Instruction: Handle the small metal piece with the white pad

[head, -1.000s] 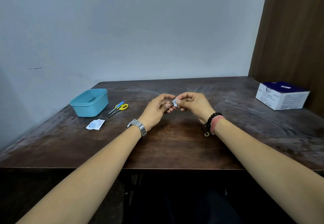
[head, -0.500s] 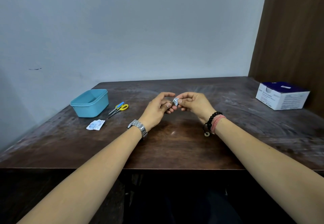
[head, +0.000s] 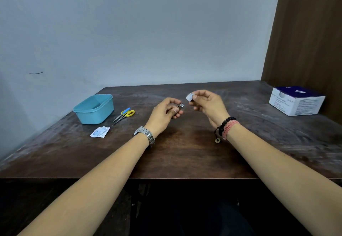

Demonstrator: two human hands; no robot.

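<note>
My left hand (head: 164, 112) pinches a small shiny metal nail clipper (head: 181, 105) between thumb and fingers, just above the dark wooden table (head: 185, 152). A short gap to the right, my right hand (head: 209, 104) pinches a small white folded pad (head: 189, 97) between thumb and forefinger, held slightly higher than the clipper. The two hands do not touch. A metal watch sits on my left wrist, and bead and thread bracelets on my right.
A light blue plastic tub (head: 94, 108) stands at the left. Blue and yellow handled scissors (head: 124, 114) lie beside it, with a torn white wrapper (head: 100, 131) in front. A white and blue box (head: 295, 100) sits at the far right by a brown panel.
My hands were together around the clipper and pad. They have drawn apart: the right hand lifted away to the right with the white pad, the left keeps the clipper.
</note>
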